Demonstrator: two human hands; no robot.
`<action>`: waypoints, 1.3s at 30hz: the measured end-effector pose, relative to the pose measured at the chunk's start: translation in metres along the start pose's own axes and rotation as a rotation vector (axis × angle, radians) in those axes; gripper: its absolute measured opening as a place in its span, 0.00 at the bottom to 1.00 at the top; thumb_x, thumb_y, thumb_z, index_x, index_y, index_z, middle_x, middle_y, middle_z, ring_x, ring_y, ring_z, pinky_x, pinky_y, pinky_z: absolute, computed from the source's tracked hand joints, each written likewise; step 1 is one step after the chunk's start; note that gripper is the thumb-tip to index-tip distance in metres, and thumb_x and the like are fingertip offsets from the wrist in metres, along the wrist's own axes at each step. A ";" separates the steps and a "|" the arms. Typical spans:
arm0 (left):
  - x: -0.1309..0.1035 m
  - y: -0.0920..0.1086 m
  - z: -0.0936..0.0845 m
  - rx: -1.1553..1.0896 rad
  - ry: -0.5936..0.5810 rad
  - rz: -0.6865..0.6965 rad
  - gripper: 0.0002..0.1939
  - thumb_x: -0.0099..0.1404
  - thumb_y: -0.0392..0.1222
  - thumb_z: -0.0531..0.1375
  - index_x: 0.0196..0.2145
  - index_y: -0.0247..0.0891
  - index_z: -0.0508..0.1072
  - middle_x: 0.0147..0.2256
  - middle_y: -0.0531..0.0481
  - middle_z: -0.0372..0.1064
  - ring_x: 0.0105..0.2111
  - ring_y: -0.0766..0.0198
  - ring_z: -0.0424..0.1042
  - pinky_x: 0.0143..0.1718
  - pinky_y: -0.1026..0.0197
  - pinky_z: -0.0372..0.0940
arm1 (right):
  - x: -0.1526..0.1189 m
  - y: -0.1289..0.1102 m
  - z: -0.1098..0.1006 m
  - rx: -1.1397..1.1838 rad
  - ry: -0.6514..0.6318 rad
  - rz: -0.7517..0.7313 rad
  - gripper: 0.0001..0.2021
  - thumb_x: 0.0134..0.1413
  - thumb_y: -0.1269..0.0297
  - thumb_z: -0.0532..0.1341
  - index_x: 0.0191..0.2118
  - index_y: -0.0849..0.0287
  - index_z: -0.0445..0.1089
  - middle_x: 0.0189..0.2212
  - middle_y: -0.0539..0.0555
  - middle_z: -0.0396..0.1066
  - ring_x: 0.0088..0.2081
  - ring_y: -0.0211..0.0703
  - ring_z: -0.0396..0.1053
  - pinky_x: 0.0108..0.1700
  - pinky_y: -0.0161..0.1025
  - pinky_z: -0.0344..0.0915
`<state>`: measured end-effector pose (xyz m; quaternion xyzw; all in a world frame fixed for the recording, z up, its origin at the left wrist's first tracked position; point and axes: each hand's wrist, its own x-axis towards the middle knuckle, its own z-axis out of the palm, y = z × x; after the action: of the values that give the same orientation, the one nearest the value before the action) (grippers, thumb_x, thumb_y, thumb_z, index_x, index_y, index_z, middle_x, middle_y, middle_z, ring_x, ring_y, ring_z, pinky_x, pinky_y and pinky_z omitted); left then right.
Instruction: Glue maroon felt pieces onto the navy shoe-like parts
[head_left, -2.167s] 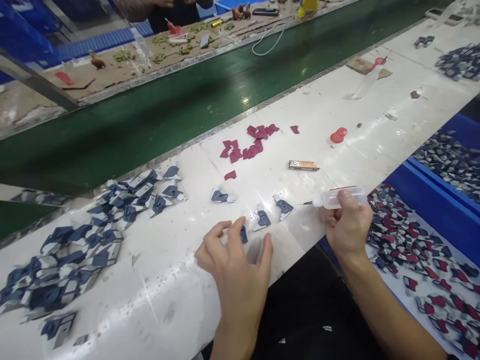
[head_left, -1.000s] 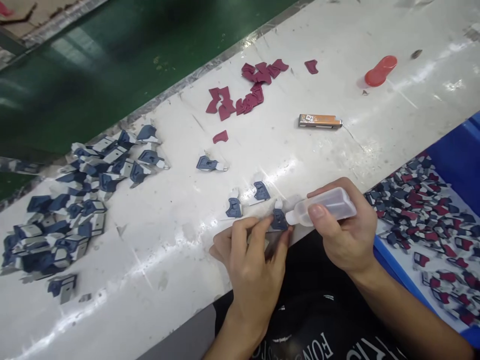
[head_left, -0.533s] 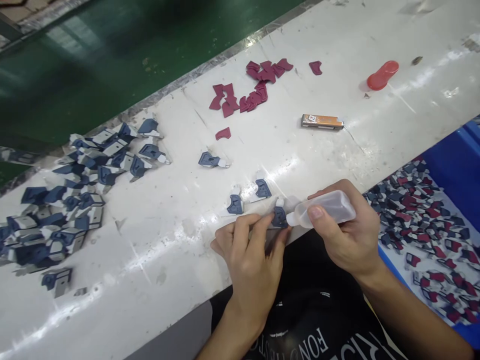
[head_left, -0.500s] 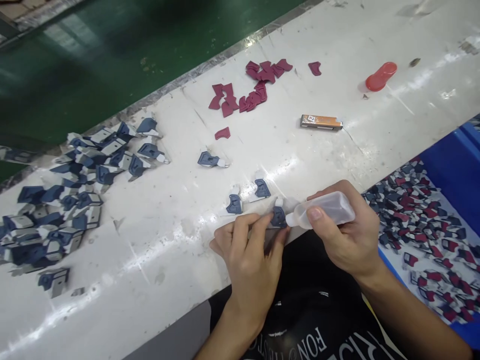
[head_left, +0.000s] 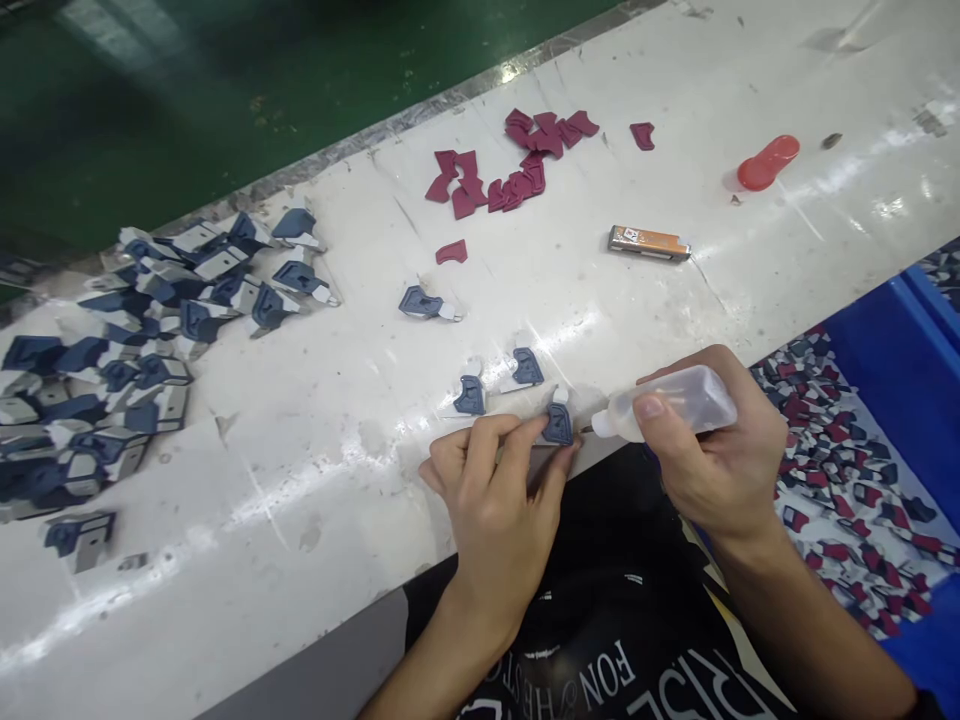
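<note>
Near the front table edge, my left hand [head_left: 499, 490] pinches a small blue-and-white plastic part [head_left: 558, 421] between thumb and fingers. My right hand [head_left: 712, 450] is closed around a translucent squeeze bottle [head_left: 675, 402], tilted with its thin nozzle pointing left, close to that part's right side. Whether the tip touches it I cannot tell. Just beyond my left hand lie two similar parts, one blue-and-white part [head_left: 470, 394] and another [head_left: 527, 366]. A third such part [head_left: 427, 302] rests farther back.
A heap of blue-and-white parts [head_left: 202, 310] covers the table's left. Maroon pieces [head_left: 469, 190] lie at the back, with an orange lighter [head_left: 649, 243] and a red plastic object [head_left: 769, 163] to the right. A blue bin [head_left: 892, 340] with many assembled parts stands below right.
My right hand has drawn the bottle slightly right, away from the part in my left hand. My left hand keeps its hold. The whole view has shifted a little.
</note>
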<state>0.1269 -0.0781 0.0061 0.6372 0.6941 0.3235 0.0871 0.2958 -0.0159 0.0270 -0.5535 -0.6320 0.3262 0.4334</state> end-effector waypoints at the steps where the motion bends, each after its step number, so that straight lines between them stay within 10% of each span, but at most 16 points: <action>1: 0.000 0.000 0.000 0.001 -0.002 0.001 0.10 0.69 0.42 0.71 0.48 0.42 0.80 0.41 0.48 0.77 0.43 0.55 0.65 0.42 0.51 0.63 | 0.001 0.000 0.001 0.005 0.008 0.003 0.11 0.67 0.56 0.70 0.36 0.52 0.71 0.24 0.47 0.69 0.22 0.41 0.64 0.22 0.40 0.61; 39: 0.001 0.001 0.002 -0.009 -0.010 -0.044 0.09 0.70 0.45 0.70 0.45 0.41 0.79 0.40 0.48 0.75 0.43 0.55 0.69 0.44 0.50 0.66 | 0.006 0.019 0.025 0.060 0.138 -0.099 0.10 0.68 0.54 0.69 0.37 0.50 0.72 0.28 0.51 0.72 0.25 0.45 0.68 0.22 0.41 0.63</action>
<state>0.1283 -0.0764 0.0052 0.6231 0.7060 0.3213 0.1003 0.2810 -0.0050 0.0004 -0.5294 -0.6172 0.2842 0.5079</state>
